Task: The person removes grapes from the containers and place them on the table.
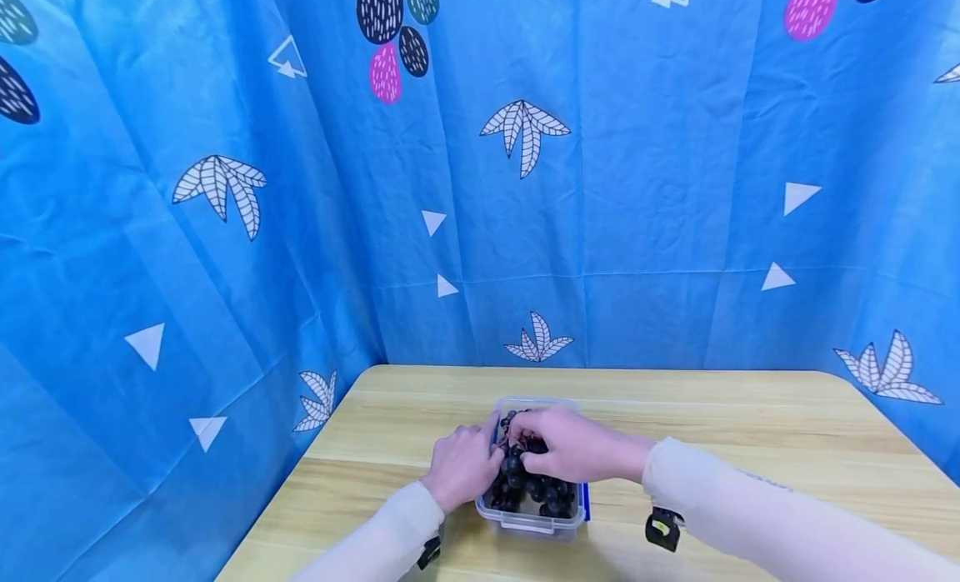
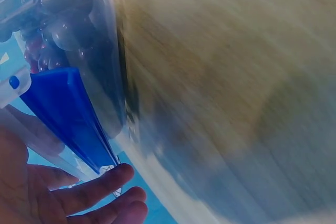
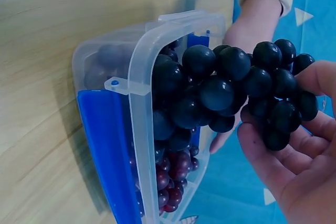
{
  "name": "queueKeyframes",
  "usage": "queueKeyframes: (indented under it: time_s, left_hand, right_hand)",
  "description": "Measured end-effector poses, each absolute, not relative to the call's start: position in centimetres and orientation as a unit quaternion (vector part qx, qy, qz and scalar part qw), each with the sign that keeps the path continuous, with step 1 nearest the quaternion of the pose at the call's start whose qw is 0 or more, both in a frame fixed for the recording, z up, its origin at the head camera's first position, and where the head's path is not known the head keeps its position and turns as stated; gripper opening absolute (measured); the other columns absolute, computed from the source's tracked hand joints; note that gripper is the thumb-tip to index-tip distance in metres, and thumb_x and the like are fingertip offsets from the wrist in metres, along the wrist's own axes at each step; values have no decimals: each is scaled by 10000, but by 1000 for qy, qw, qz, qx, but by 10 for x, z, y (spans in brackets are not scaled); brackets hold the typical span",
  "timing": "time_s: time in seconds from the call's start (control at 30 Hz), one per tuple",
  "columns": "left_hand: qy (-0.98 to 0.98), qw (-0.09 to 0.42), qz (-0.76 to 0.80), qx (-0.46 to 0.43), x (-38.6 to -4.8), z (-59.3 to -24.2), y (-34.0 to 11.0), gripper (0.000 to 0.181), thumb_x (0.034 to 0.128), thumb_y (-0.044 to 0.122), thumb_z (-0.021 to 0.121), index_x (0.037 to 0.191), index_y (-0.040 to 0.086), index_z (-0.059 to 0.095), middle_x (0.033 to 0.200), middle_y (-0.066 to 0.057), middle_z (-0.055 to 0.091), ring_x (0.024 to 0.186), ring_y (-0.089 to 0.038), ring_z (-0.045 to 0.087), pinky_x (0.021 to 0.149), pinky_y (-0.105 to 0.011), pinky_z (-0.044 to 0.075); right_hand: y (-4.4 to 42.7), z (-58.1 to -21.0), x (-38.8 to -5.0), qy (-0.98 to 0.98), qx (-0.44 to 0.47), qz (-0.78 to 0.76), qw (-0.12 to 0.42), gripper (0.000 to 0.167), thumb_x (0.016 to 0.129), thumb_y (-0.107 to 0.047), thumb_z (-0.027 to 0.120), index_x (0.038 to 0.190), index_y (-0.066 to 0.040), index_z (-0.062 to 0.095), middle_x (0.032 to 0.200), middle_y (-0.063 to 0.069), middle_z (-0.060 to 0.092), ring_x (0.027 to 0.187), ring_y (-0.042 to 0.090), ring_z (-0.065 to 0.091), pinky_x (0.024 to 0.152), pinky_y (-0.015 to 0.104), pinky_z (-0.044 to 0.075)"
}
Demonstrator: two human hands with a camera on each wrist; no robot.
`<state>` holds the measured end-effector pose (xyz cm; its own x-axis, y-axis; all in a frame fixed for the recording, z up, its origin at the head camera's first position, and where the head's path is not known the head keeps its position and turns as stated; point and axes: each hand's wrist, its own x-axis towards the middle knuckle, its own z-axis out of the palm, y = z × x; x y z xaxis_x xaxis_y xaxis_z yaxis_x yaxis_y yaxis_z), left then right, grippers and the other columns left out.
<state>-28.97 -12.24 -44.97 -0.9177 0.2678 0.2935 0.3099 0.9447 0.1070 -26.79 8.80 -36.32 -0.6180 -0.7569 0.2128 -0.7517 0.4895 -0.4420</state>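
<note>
Dark grapes (image 1: 514,468) fill a clear plastic box (image 1: 528,525) with blue side latches (image 3: 107,150). In the right wrist view my right hand (image 3: 302,153) holds one end of a black bunch (image 3: 216,93) at the box's opening, its fingers curled round the grapes; redder grapes (image 3: 173,177) lie lower in the box. My left hand (image 1: 463,465) rests at the box's left side in the head view. The left wrist view shows that hand (image 2: 68,198) beside a blue latch (image 2: 68,114), its fingers loosely bent. Its grip on the wall is partly hidden.
The box stands on a light wooden table (image 1: 720,423) near its front. Behind and to the left hangs a blue patterned curtain (image 1: 645,215). Black wrist devices (image 1: 663,529) are strapped at both sleeves.
</note>
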Motion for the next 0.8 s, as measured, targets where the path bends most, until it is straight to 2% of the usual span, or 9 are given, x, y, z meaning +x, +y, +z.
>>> queueKeyframes:
  time_s: [0.33, 0.5, 0.63, 0.8]
  left_hand:
    - [-977, 139, -69, -145, -291, -451, -122, 588, 934, 318, 566, 1492, 145, 504, 803, -42, 661, 717, -199, 612, 469, -326, 411]
    - [-979, 132, -65, -142, -289, -450, -122, 574, 957, 351, 539, 1494, 152, 504, 839, -49, 684, 781, -228, 650, 491, -353, 445]
    - [-981, 125, -68, -136, -288, -449, -121, 568, 940, 342, 543, 1468, 135, 536, 894, -61, 703, 828, -240, 664, 521, -377, 475]
    - [-978, 134, -72, -142, -288, -450, -122, 572, 937, 329, 551, 1474, 132, 524, 849, -54, 687, 764, -226, 648, 497, -353, 452]
  right_hand:
    - [93, -358, -270, 854, -418, -309, -5, 145, 924, -146, 645, 1064, -181, 662, 915, -102, 663, 827, 33, 610, 787, 265, 550]
    - [93, -357, -271, 854, -410, -320, -17, 148, 935, -151, 651, 1079, -184, 658, 937, -101, 681, 857, 28, 628, 827, 283, 555]
    - [95, -355, -272, 852, -404, -334, -23, 156, 949, -151, 648, 1100, -186, 664, 982, -95, 696, 893, 45, 645, 862, 310, 558]
    - [99, -349, -273, 853, -394, -340, -43, 182, 949, -148, 652, 1128, -165, 680, 1039, -80, 701, 945, 78, 645, 895, 345, 556]
